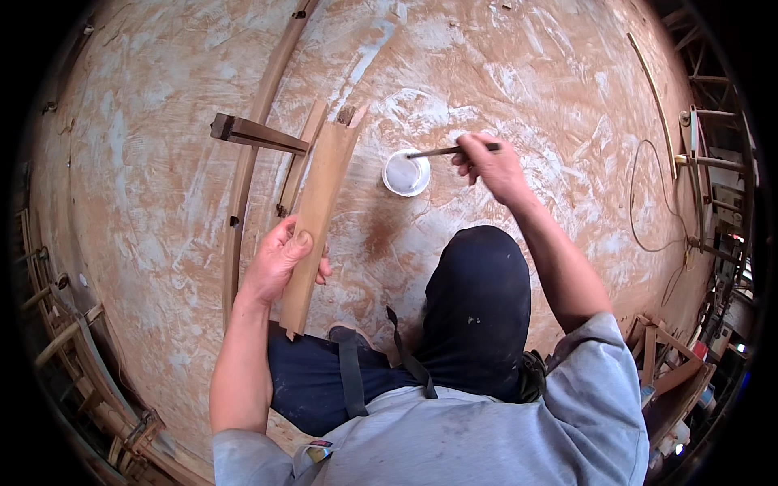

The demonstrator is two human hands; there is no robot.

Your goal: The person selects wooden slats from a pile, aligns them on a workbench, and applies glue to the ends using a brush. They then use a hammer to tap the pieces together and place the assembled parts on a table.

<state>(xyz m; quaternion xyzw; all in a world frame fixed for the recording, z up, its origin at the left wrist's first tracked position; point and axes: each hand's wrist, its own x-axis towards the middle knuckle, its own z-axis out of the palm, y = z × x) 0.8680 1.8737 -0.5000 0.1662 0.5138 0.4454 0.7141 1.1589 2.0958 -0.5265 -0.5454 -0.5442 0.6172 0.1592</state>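
Observation:
My left hand [279,257] is closed around a flat, light-brown wooden board [322,190], the thumb lying across its face. The board is tilted, with its upper end away from me and narrow projecting pieces at both ends. In my right hand [490,168] is a thin dark stick [442,151], pinched between the fingers. Its tip reaches over the rim of a small round white cup [405,193], which contains a whitish substance. Whether the tip touches that substance I cannot tell.
Left of the board lies a long dark wooden rail [243,190] with small slots; a shorter crosspiece [259,134] joins it. A slim wooden strip [301,154] is beside them. The smeared brown surface [527,97] spreads around. Wooden frame parts [677,381] stand at the right.

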